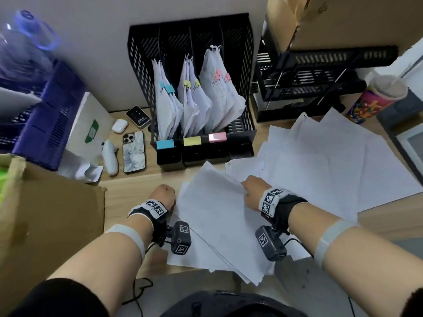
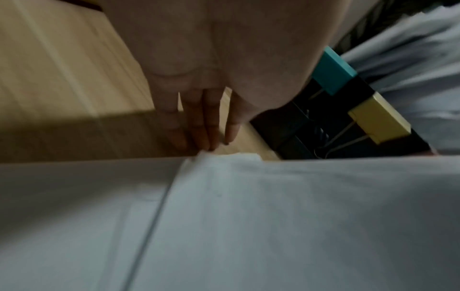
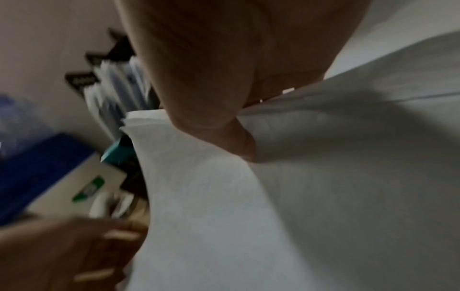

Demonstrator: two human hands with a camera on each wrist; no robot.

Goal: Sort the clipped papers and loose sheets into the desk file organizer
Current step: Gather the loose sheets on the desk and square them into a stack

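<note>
The right hand (image 1: 251, 191) holds a stack of loose sheets (image 1: 217, 216) at its right edge; in the right wrist view the thumb (image 3: 239, 141) lies on top of the paper with the sheets bent up beneath it, so the grip is a pinch on the stack. The left hand (image 1: 163, 195) sits at the stack's left edge. The left wrist view shows its fingers (image 2: 196, 126) straight and together, tips touching the paper's edge on the desk (image 1: 119, 197); nothing is clasped.

The stack lies near the front edge of the desk, partly overhanging it, just in front of the black mesh file organizer (image 1: 194, 46). The organizer stands at the back edge against the wall. Three of its compartments hold clipped papers: the left bundle with blue clips (image 1: 167, 88), the middle with yellow clips (image 1: 191, 83), the next with pink clips (image 1: 220, 76). Matching blue (image 1: 165, 144), yellow (image 1: 192, 141) and pink (image 1: 217, 137) labels sit on the front of those compartments. The rightmost compartment's contents cannot be determined.

More loose sheets (image 1: 320, 161) are spread over the right side of the desk, overlapping one another. A phone (image 1: 134, 152) lies face down to the left of the organizer, with an earbud case (image 1: 120, 126) behind it. A cardboard box (image 1: 45, 213) occupies the front left corner.
</note>
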